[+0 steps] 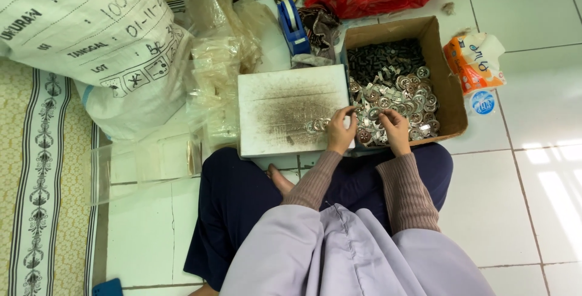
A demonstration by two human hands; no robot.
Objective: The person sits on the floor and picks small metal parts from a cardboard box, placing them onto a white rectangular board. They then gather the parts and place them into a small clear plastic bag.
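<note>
the person is sitting cross-legged on the tiled floor (527,211), and both hands are working at the near edge of a cardboard box (445,99) full of small round metal discs (397,99) and darker small pieces at its far end. the left hand (341,131) is resting where the box is meeting a white flat board (285,111); its grip is closing on one disc, held between thumb and fingertips. the right hand (395,131) is reaching into the pile, fingers curled on the discs, but i cannot tell if it is really clamping one. a short row of discs (316,126) is lying on the board's near right edge, probably so they are staying sorted. the discs are round, so no long axis is showing; most are lying flat, faces up.
</note>
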